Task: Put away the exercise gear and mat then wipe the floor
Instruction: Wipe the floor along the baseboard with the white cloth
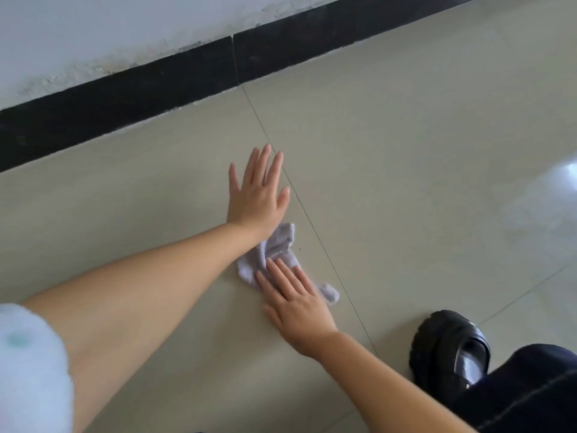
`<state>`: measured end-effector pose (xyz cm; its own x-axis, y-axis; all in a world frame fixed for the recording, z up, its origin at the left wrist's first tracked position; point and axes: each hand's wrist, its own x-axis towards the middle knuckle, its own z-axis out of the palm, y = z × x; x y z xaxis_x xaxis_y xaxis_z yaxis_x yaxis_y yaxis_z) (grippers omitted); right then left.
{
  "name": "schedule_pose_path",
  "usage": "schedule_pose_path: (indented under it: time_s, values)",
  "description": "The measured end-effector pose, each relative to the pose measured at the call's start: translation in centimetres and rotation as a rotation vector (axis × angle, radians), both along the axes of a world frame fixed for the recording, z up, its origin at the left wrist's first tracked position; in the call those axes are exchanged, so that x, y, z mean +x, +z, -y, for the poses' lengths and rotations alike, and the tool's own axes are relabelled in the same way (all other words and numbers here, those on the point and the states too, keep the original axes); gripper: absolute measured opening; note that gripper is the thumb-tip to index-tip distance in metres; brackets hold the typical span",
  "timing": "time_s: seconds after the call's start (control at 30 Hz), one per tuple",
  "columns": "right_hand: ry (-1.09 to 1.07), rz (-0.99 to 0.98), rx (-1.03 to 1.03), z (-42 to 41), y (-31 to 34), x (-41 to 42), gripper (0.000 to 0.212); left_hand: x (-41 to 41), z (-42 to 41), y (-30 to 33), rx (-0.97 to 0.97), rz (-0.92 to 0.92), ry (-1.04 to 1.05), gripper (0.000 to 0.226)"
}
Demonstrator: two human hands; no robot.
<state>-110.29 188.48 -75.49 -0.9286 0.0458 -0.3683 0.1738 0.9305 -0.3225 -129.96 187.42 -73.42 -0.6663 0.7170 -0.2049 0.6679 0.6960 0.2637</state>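
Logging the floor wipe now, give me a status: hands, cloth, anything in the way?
Left hand open, flat on beige tiled floor. Right hand open, pressing crumpled pale lilac cloth. Black chunky shoe nearby, apart from cloth.

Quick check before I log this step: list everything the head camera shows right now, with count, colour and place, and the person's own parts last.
cloth: one, pale lilac-white, crumpled on the floor between the two hands
floor: beige glossy tiles with thin grout lines, glare at the right edge
skirting: one black band, along the foot of the wall
wall: white, scuffed near the bottom, top left
shoe: one, black and glossy, lower right on the floor
trouser leg: dark, bottom right corner
sleeve: white and fluffy, bottom left
left hand: flat, fingers spread, beyond the cloth
right hand: flat, fingers straight, pressing the cloth's near part
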Motion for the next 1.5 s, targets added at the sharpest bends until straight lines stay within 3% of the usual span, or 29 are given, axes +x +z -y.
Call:
schedule_pose_path:
  time_s: [0.07, 0.23, 0.37, 0.43, 0.57, 0.77, 0.9, 1.03, 1.27, 1.5]
  values:
    - [0.01, 0.006, 0.045, -5.1, -0.4, 0.3, 0.053, 0.2, -2.2, -0.5, -0.03, 0.007, 0.06, 0.06]
    - [-0.632, 0.106, 0.179, -22.5, -0.4, 1.7, 0.073, 0.7, -3.5, -3.0, -0.111, 0.105, 0.329, 0.057]
    - [-0.918, 0.192, 0.076, -26.7, 1.2, -1.9, 0.06, 1.7, -3.1, -4.6, -0.068, 0.012, 0.345, 0.064]
    - [-0.76, 0.169, 0.107, -24.5, 1.5, -4.3, 0.059, 1.6, -3.3, -4.7, -0.081, 0.007, 0.357, 0.068]
    - [-0.188, 0.056, 0.105, -17.7, 0.6, -7.9, 0.064, 2.0, -3.3, -4.6, -0.054, 0.011, 0.352, 0.064]
    - [0.174, 0.117, 0.157, -20.7, 0.7, -19.5, 0.059, 1.8, -3.2, -4.5, -0.108, -0.002, 0.345, 0.064]
    - [0.387, 0.189, 0.195, -23.3, 0.9, -23.1, 0.061, 1.7, -3.4, -4.2, -0.098, -0.016, 0.376, 0.062]
    - [0.454, 0.245, 0.174, -24.0, 1.0, -23.8, 0.062, 0.9, -3.1, -3.1, -0.175, 0.125, 0.352, 0.065]
    - [0.485, 0.279, 0.175, -23.9, 1.7, -23.9, 0.065, -3.7, -3.5, 2.0, -0.431, 0.635, 0.239, 0.064]
    - [0.422, 0.211, 0.154, -23.7, 1.8, -23.8, 0.06, -4.1, -4.5, 2.7, -0.528, 0.664, 0.198, 0.077]
